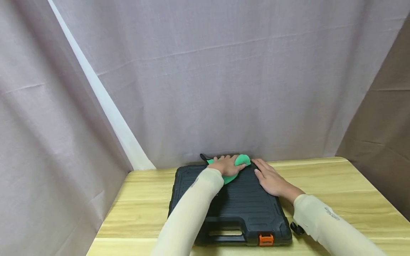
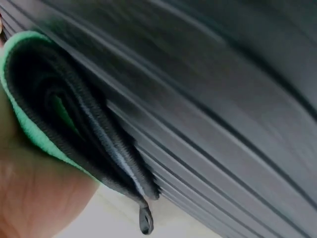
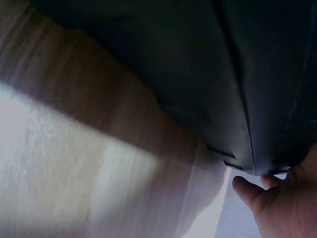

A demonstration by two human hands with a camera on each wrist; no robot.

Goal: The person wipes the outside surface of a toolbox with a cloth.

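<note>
Black case [image 1: 237,206] under cloth [image 1: 241,160], beneath fingers [image 1: 224,159].

the head view looks forward and down from above at the whole black case [image 1: 230,202] on the wooden table [image 1: 336,192]. the 2 wrist views sit very near that case [image 2: 223,124] [image 3: 223,74], showing only its surface; the right one also shares the table [image 3: 74,148].
</note>
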